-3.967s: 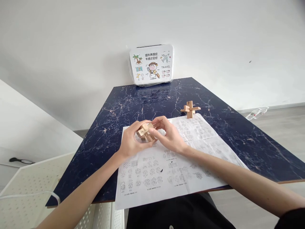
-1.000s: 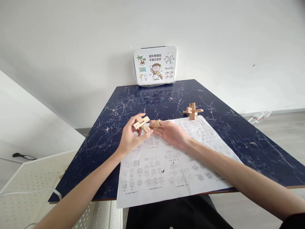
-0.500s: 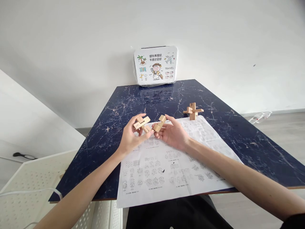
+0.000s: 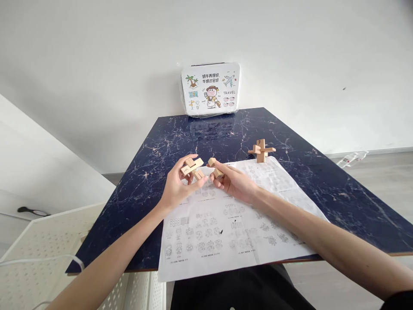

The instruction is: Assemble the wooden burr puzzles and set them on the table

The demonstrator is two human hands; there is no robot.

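Observation:
My left hand (image 4: 177,186) grips a small cluster of joined wooden puzzle pieces (image 4: 192,167) just above the table. My right hand (image 4: 235,182) pinches a single notched wooden piece (image 4: 215,168) a little to the right of that cluster, the two apart by a small gap. Both hands hover over the far left part of a printed instruction sheet (image 4: 232,224) with many small diagrams. A finished wooden cross puzzle (image 4: 261,150), marked with a 3, stands at the sheet's far right corner.
The sheet lies on a dark blue marble-patterned table (image 4: 309,172). A white box with cartoon travel drawings (image 4: 211,89) leans against the wall at the table's back edge. A white perforated basket (image 4: 35,245) stands at the lower left, beside the table.
My right hand has pulled one wooden piece away from the cluster and turned it in its fingers. The left hand keeps the rest of the pieces in nearly the same spot.

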